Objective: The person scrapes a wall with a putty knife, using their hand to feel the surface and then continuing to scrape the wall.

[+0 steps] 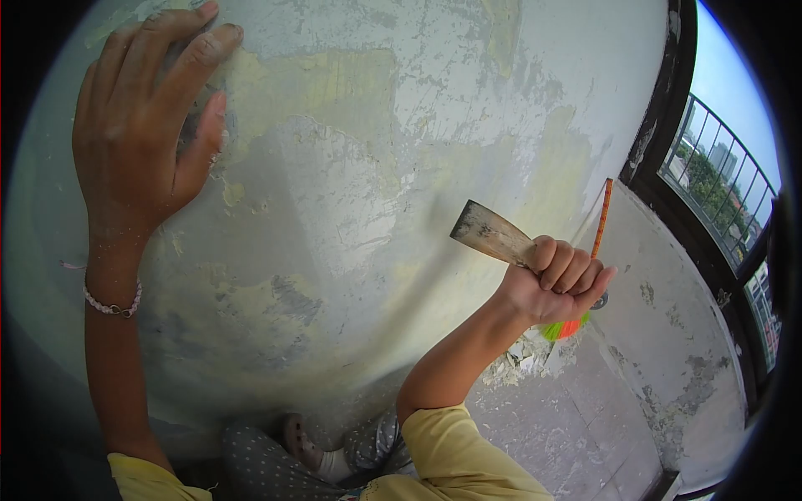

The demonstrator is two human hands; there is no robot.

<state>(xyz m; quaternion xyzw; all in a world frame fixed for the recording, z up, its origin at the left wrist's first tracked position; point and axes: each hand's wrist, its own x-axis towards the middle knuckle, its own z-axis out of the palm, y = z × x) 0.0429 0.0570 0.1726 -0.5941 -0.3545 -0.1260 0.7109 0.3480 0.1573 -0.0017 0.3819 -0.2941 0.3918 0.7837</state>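
Note:
A patchy wall [334,192] with peeling white and yellowish layers fills most of the view. My left hand [138,125] is at the upper left against this wall, fingers apart and holding nothing. On its wrist is a braided bracelet [113,309]. My right hand [560,280], right of centre, is wrapped round a scraper [493,232]. The scraper's broad, worn blade points up and to the left, and its handle is mostly hidden in the fist. Whether the blade touches the wall cannot be told.
Behind my right hand stands a brush with an orange stick [602,217] and green and orange bristles [564,329]. Flaked debris [526,359] lies on the tiled floor [585,417]. A dark window frame [710,242] is at the right. My bent legs [276,468] are below.

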